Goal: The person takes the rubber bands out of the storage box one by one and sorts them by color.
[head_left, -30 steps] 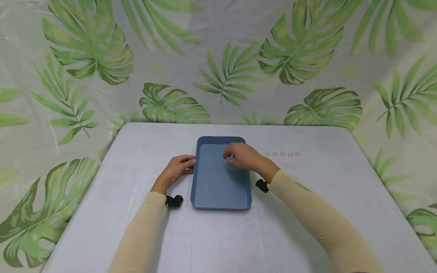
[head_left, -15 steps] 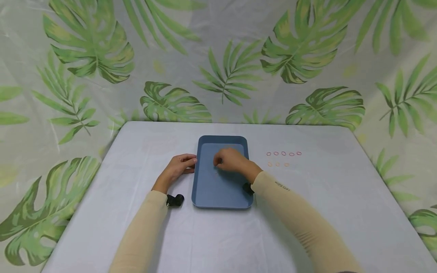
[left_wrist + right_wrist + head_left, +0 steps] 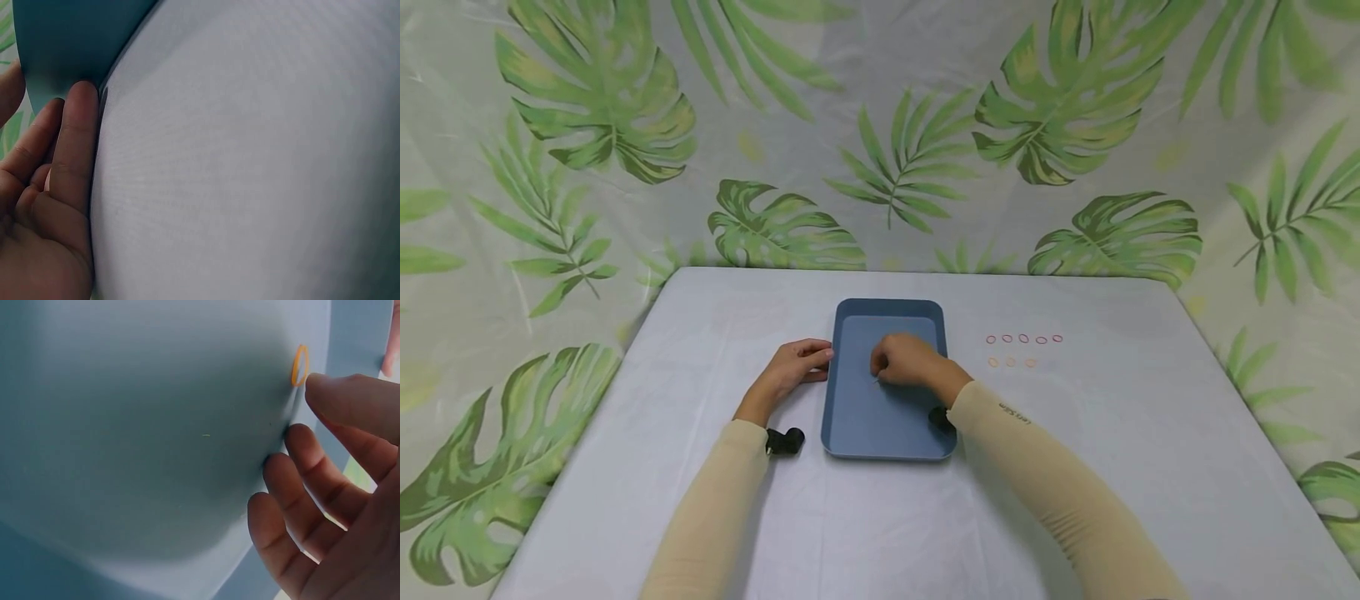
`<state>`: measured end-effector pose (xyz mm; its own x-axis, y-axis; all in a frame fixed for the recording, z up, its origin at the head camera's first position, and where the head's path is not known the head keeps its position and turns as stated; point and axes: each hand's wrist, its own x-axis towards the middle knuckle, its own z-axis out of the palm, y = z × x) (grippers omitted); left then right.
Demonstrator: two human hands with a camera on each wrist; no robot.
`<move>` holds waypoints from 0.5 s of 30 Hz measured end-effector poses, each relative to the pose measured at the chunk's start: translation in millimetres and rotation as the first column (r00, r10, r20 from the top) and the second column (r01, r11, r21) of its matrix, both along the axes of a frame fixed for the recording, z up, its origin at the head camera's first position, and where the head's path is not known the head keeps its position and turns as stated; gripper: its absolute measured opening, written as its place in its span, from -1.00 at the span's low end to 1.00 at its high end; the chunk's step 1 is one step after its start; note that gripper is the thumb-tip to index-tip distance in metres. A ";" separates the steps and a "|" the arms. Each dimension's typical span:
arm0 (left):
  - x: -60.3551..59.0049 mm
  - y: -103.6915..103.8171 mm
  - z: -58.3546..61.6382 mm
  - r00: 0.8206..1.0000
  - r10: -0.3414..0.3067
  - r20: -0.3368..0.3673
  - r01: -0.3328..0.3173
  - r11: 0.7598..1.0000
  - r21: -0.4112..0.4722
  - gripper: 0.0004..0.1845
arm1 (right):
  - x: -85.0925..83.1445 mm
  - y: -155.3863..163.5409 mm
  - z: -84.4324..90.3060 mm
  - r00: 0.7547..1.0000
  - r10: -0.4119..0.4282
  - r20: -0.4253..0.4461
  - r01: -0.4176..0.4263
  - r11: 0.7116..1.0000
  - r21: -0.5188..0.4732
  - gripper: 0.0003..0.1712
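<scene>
My left hand (image 3: 792, 367) rests beside the tray's left wall, fingers extended; in the left wrist view its fingertips lie against the outer wall (image 3: 69, 44) of the tray. My right hand (image 3: 910, 360) reaches down into the blue-grey tray (image 3: 880, 429), its fingers loosely bent. In the right wrist view a small orange rubber band (image 3: 300, 365) lies right at the tip of my right thumb (image 3: 350, 403), not enclosed by the fingers. The index fingertip is hidden behind the thumb there. From the head, only a tiny sliver of the band shows below the fingertips.
On the white table (image 3: 880, 533), right of the tray, lies a row of several red bands (image 3: 1024, 339). Below it is a shorter row of 3 orange bands (image 3: 1011, 362). A leaf-patterned cloth (image 3: 895, 125) hangs behind the table.
My right hand has moved left and down over the tray to the band in it, uncovering orange bands on the table. My left hand stays at the tray's side.
</scene>
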<state>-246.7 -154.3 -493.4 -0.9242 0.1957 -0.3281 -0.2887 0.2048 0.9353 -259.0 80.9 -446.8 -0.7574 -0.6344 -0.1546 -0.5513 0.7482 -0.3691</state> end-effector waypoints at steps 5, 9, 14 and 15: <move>0.6 0.3 -1.2 1.000 0.004 -0.004 -0.004 1.000 -0.006 -0.52 | 2.5 -0.8 -1.4 1.000 0.003 -0.013 -0.002 1.000 0.008 -0.88; 0.4 1.1 -0.6 1.000 0.008 0.000 -0.008 1.000 -0.004 -0.53 | 2.8 -0.6 -3.5 0.999 0.012 -0.039 -0.011 1.000 0.003 -0.86; -0.3 1.2 0.5 1.000 0.009 0.003 -0.009 1.000 -0.002 -0.52 | 2.6 -0.4 -6.2 0.996 0.033 -0.084 -0.033 0.999 0.003 -0.82; -0.4 1.2 0.6 1.000 0.009 0.003 -0.009 1.000 -0.003 -0.52 | 2.6 -0.4 -6.6 0.995 0.036 -0.090 -0.036 0.999 0.005 -0.80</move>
